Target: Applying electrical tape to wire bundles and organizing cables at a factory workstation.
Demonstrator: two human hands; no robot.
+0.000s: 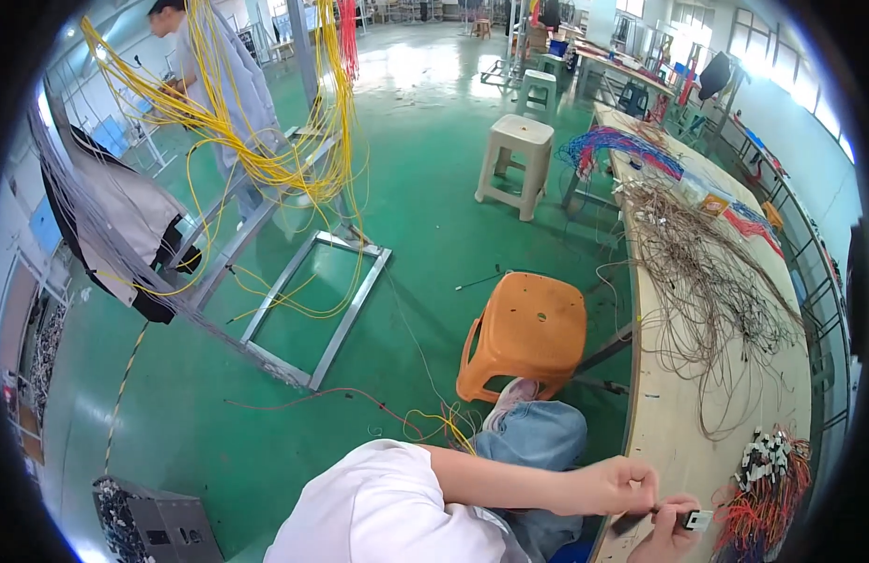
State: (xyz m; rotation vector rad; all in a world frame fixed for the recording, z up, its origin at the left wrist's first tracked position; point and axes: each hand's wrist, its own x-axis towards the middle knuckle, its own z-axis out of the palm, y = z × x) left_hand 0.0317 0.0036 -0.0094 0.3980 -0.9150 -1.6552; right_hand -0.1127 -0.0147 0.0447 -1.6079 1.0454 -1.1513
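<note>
My right hand (667, 537) sits at the lower edge over the near end of a long wooden bench (664, 422) and holds a small white and black connector (698, 519). My left hand (627, 483) comes in from a white sleeve, its fingertips pinched on a thin wire end just left of the connector. Whether the wire touches the connector cannot be told. A bundle of red and orange wires with white connectors (765, 477) lies just right of both hands.
Tangled brown wires (711, 272) cover the bench's middle, with blue and red wire bundles (622, 148) farther back. An orange stool (528, 330) and a beige stool (517, 159) stand on the green floor. A metal frame hung with yellow wires (294, 159) stands left, a person behind it. A grey crate (153, 525) sits bottom left.
</note>
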